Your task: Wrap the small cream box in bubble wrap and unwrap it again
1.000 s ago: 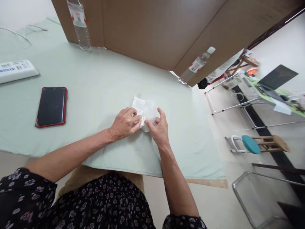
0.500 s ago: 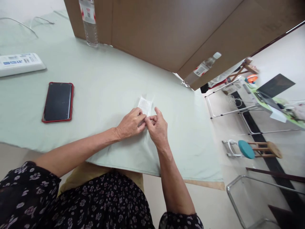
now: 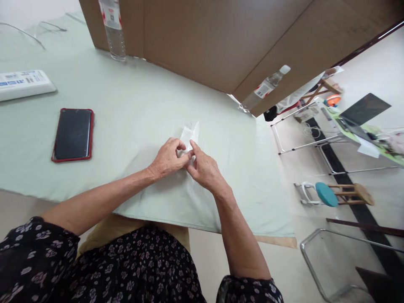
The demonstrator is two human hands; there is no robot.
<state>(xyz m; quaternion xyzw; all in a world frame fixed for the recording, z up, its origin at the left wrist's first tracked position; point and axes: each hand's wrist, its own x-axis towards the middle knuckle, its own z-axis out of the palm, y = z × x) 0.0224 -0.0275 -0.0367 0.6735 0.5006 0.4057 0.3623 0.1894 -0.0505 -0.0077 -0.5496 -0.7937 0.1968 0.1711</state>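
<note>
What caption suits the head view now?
Left hand and right hand meet at a white wrapper on pale green cloth.

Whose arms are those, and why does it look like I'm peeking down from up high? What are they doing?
No robot here! Those are a person's own bare hands: left hand and right hand. Every picture comes from one camera worn on that person's head, so you look down as they do. On the pale green cloth lie a phone in a red case and a white pack. Two bottles are by the brown cardboard. The fingers meet at a whitish wrapping; exactly what they pinch is hidden.
</note>
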